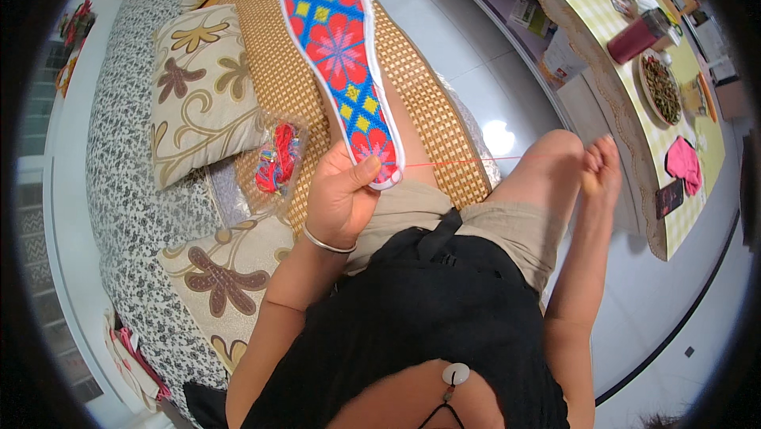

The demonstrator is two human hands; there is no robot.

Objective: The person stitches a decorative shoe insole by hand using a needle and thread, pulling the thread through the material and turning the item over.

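Head view shows the left hand (342,197) with fingers clamped on an insole (339,52) and the right hand (600,170), fingers pinched together, holding a red thread (444,162) taut.

There is one insole (337,56), one taut thread (445,163), one bracelet (329,247), three cushions (208,108) and one tumbler (639,35).
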